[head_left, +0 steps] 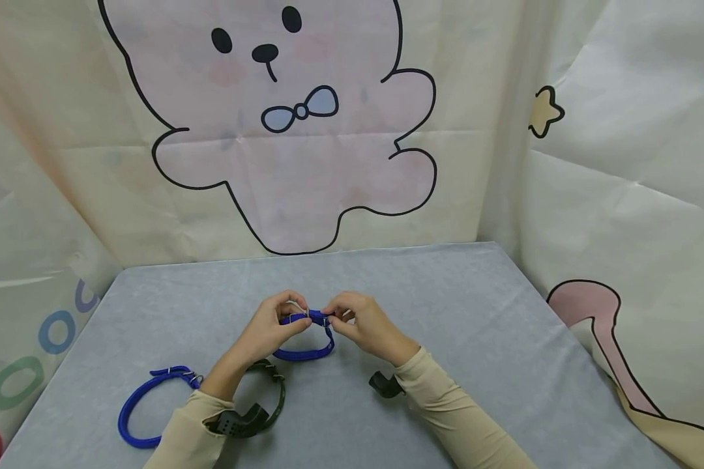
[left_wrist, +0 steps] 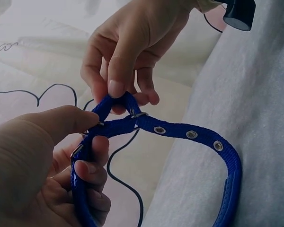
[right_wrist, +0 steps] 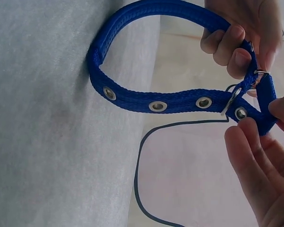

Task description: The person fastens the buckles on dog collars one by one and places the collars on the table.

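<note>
Between both hands a blue collar (head_left: 305, 355) with metal eyelets is held up in a loop, its lower part close to the table. My left hand (head_left: 272, 324) grips it by the metal buckle (left_wrist: 77, 151), thumb on top and fingers curled beneath. The right hand (head_left: 364, 320) pinches a folded bend of the strap (right_wrist: 266, 101) between thumb and fingers. In the right wrist view, a metal ring (right_wrist: 232, 101) surrounds the strap beside that bend. The strap's tip is hard to make out behind the fingers.
A second blue collar (head_left: 130, 407) lies at the left of the grey table (head_left: 446, 293), partly behind the left forearm. A dark green collar (head_left: 281, 397) lies under the left wrist. Printed curtains (head_left: 457, 215) stand around the table's back and sides.
</note>
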### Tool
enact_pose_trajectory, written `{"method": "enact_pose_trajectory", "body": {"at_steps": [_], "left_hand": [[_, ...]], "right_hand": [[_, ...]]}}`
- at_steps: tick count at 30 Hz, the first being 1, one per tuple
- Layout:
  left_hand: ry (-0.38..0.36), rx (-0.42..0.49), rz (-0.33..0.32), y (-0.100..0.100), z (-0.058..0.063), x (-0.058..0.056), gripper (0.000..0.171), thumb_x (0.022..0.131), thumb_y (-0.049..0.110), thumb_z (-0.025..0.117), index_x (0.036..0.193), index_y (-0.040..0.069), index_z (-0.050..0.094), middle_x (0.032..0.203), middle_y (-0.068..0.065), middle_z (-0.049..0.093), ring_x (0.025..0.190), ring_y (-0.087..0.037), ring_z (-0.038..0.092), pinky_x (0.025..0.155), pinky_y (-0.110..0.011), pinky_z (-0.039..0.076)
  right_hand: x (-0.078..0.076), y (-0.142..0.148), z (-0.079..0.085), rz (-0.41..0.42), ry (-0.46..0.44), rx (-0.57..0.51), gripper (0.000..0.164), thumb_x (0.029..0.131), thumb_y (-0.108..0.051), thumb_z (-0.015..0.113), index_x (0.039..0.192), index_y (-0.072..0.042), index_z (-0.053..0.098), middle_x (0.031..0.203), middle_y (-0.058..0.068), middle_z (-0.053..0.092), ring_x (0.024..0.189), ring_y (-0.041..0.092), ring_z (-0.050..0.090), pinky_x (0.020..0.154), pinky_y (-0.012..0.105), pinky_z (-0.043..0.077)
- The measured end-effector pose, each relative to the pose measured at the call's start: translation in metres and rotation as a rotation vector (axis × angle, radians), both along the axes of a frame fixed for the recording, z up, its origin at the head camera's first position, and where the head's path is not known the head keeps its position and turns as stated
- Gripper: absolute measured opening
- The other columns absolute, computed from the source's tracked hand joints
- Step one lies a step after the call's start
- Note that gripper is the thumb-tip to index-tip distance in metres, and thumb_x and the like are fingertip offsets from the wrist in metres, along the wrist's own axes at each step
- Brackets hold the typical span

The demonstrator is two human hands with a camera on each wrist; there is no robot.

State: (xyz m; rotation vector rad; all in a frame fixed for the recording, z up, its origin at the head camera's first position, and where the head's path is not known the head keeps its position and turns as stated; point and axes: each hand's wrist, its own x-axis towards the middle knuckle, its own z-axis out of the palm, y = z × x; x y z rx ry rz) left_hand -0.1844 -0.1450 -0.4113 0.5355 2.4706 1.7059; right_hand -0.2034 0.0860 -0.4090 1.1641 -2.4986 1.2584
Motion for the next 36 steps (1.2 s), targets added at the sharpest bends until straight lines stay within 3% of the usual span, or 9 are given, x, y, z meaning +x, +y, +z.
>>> {"method": "enact_pose_trajectory", "body": {"at_steps": [15,27,36], "left_hand": [[0.076,-0.014,-0.018,-0.002,-0.001,-0.002,0.020,0.095,0.013,0.071,0.114,0.006,0.065,0.084,-0.014,0.068,0.062,-0.008,0.048,0.059,-0.024,0.041],[0.087,0.019,-0.010,-0.001,-0.002,-0.003,0.018,0.096,0.011,0.069,0.111,0.001,0.066,0.082,-0.016,0.066,0.061,-0.008,0.046,0.058,-0.024,0.039],[0.091,0.023,0.011,0.002,0.001,-0.001,0.018,0.098,0.013,0.067,0.113,0.003,0.066,0.082,-0.003,0.068,0.064,-0.008,0.049,0.062,-0.024,0.040]], "right_hand": [[-0.002,-0.002,0.002,0.009,0.053,0.018,0.010,0.096,-0.002,0.065,0.101,-0.007,0.072,0.100,0.008,0.073,0.085,0.016,0.069,0.076,0.025,0.058],[-0.001,-0.003,-0.002,0.011,-0.101,-0.048,0.019,0.098,-0.008,0.065,0.117,-0.007,0.069,0.112,0.011,0.073,0.090,0.019,0.073,0.077,0.022,0.057],[0.000,-0.009,-0.008,0.018,-0.142,-0.071,0.029,0.100,-0.012,0.063,0.128,-0.006,0.063,0.116,0.016,0.070,0.085,0.021,0.074,0.075,0.022,0.057]]}}
